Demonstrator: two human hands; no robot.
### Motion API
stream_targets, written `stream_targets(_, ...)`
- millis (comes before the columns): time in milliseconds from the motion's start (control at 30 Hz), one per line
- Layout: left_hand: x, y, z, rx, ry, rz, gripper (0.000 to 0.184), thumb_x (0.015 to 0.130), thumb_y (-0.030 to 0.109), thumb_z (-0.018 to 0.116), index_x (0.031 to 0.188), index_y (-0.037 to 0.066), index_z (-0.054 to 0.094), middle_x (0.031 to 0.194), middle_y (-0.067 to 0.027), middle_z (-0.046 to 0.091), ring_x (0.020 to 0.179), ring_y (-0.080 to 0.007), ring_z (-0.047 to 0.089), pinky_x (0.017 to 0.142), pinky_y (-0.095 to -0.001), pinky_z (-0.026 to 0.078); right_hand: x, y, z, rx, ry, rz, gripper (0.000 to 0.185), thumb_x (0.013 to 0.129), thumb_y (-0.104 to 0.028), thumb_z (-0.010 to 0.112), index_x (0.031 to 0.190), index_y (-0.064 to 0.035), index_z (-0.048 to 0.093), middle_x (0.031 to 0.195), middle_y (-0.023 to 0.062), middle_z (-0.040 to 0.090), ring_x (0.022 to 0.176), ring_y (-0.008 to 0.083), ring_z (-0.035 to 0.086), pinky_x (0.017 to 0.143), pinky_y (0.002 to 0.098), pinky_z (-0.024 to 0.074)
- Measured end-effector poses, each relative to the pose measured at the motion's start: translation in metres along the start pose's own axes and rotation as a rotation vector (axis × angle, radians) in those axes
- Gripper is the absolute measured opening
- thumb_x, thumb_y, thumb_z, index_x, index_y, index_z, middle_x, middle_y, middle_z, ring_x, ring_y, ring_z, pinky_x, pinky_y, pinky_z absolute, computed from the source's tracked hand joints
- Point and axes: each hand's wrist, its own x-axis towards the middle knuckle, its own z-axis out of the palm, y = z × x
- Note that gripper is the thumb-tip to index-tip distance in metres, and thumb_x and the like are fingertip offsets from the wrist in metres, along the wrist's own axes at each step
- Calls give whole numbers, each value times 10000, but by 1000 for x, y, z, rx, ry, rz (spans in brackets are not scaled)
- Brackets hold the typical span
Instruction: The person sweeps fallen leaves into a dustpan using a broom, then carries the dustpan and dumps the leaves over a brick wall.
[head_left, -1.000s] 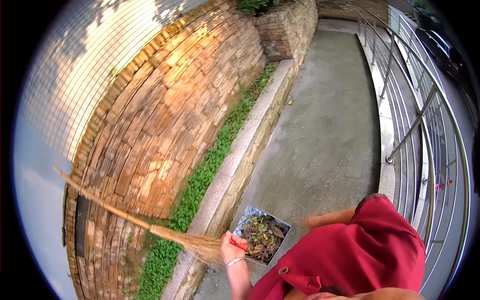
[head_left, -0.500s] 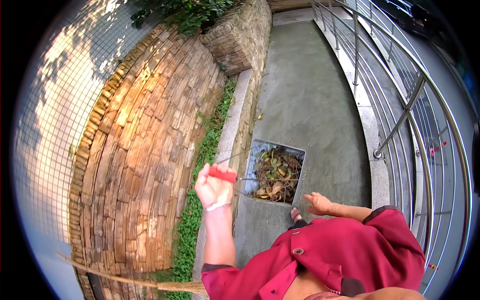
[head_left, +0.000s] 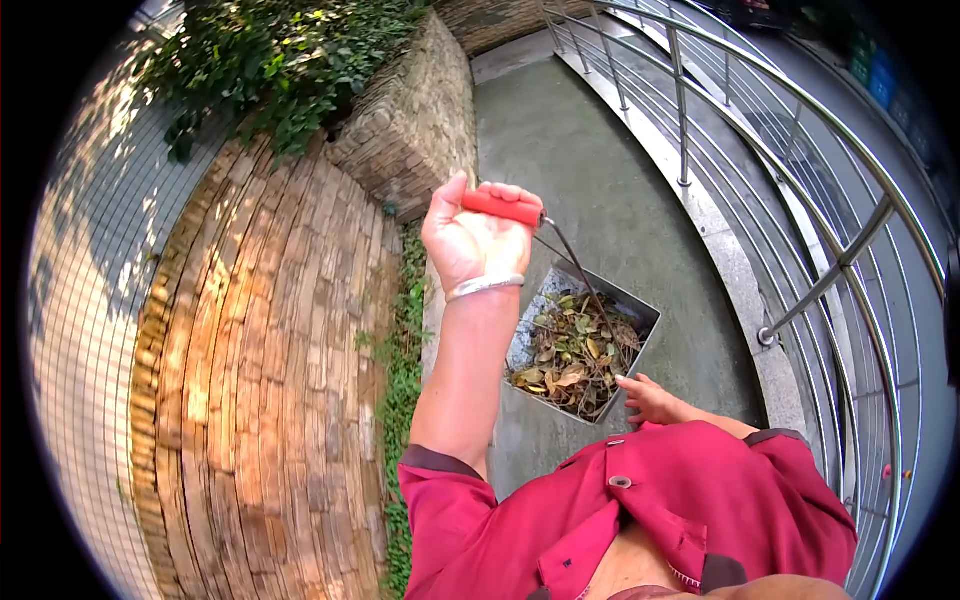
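My left hand (head_left: 480, 235) is raised, its fingers wrapped round the red grip (head_left: 503, 208) of a square metal dustpan (head_left: 633, 298). Thin metal rods (head_left: 572, 252) run from the grip down to the pan. Dry leaves and twigs (head_left: 580, 352) fill most of the pan, which appears tilted and turned at an angle. Beside its near right side is my right hand (head_left: 652, 402), fingers apart and holding nothing. Whether its fingertips touch the rim, I cannot tell.
A stone wall (head_left: 290, 380) with a strip of green plants (head_left: 402, 340) runs along the left. Metal railings (head_left: 760, 210) line the right of the concrete path (head_left: 590, 150). A leafy bush (head_left: 280, 70) overhangs the far left.
My left hand has risen and moved right with the grip. The dustpan has turned and shifted right, closer to my right hand. The broom at lower left has gone out of view.
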Motion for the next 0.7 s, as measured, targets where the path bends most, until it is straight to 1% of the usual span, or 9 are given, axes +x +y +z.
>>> stream_targets(100,74,0,13,57,-67,-10,307,672,149,594,827,52,348,661,-79,436,615,-216,460,649,-414,372,54,-44,-10,121,-12,-5,990,648,-437,673,1321,-124,19,1364,131,110,1229,365,163,876,601,239)
stream_targets(167,111,2,21,14,-110,-58,348,672,158,598,848,24,330,671,-89,440,648,-230,459,705,-415,359,101,-69,-26,230,-27,2,892,662,-433,663,1294,-131,111,1339,135,154,1234,368,144,835,648,218)
stream_targets(200,126,4,27,32,-143,-87,359,670,156,600,851,14,324,677,-92,438,666,-229,457,721,-411,352,114,-90,-29,240,-27,5,892,662,-433,663,1294,-131,111,1339,135,154,1234,368,144,835,648,218)
stream_targets(267,170,10,45,44,-133,-68,362,669,153,603,842,0,325,717,-103,432,704,-223,449,742,-401,342,135,-136,-26,216,-59,-66,1007,653,-425,671,1324,-167,-35,1366,153,96,1244,374,105,874,652,150)
stream_targets(333,209,20,69,-4,-198,-28,375,660,137,612,855,-5,326,754,-107,410,712,-229,442,763,-405,336,156,-187,-20,195,-85,-94,1052,651,-421,673,1317,-190,-109,1374,154,78,1250,371,83,894,645,115)
stream_targets(400,254,30,92,53,-280,18,392,661,135,613,861,-10,309,750,-112,400,727,-234,433,764,-414,331,197,-237,-15,247,-94,-154,1057,642,-426,678,1313,-228,-114,1367,159,107,1246,377,97,920,612,124)
stream_targets(600,401,46,138,120,-434,9,461,664,114,577,944,-6,230,771,-97,304,750,-236,366,769,-431,297,309,-386,6,234,-24,-406,1078,620,-404,696,1311,-215,-109,1350,164,146,1231,354,159,910,618,135)
stream_targets(667,472,69,141,143,-676,-196,441,644,104,513,958,1,221,844,-113,260,803,-230,302,721,-453,264,345,-438,10,187,6,-478,1089,608,-395,705,1313,-203,-103,1338,160,173,1215,350,193,906,612,141)
stream_targets(700,501,79,148,172,-558,-97,472,642,104,501,993,7,201,850,-109,235,813,-241,283,731,-463,248,363,-459,14,202,-7,-493,1095,601,-394,710,1314,-196,-96,1332,160,188,1211,346,200,905,606,143)
